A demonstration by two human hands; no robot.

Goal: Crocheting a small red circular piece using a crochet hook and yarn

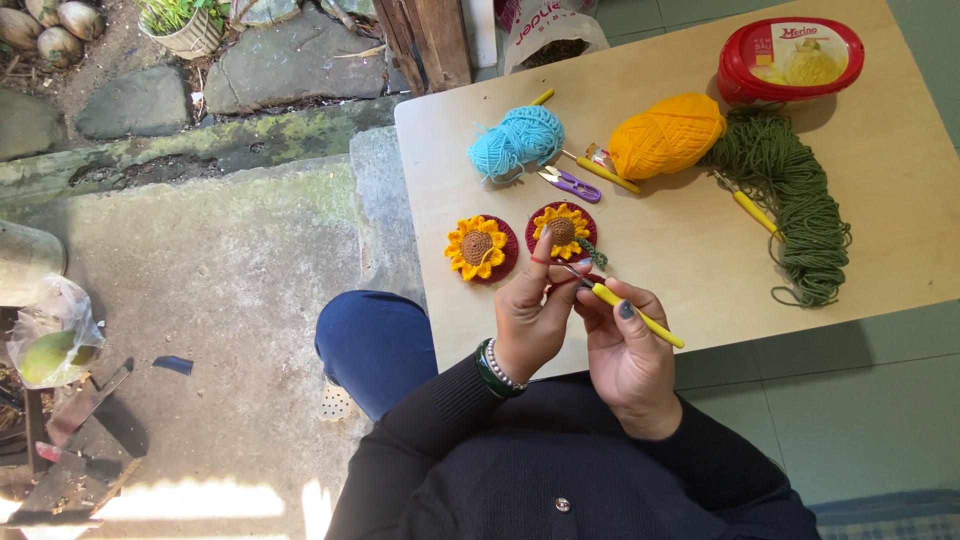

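Two hands: left hand (pixel 528 325) and right hand (pixel 625 350) meet over the desk (pixel 690 250) edge.
Left grip: closed on a small crochet piece, red yarn (pixel 541 260) looped over the raised forefinger.
Right grip: pinched shut on a yellow hook (pixel 632 312).
Risk: slack yarn could slip off the finger; the hook could drop a loop.
Piece: tiny, greenish, mostly hidden.
Nearby: two sunflower rounds (pixel 478 247), blue yarn (pixel 518 140), snips (pixel 570 183).

- Bench (pixel 900 180): pale smooth matt wood.
- Tub (pixel 790 60): glossy red plastic.
- Yarn balls, blue (pixel 517 140), orange (pixel 667 135), green (pixel 795 195): soft fuzzy wool.
- Crocheted sunflower (pixel 478 247): knobbly yarn.
- Hook handle (pixel 640 317): smooth yellow plastic.
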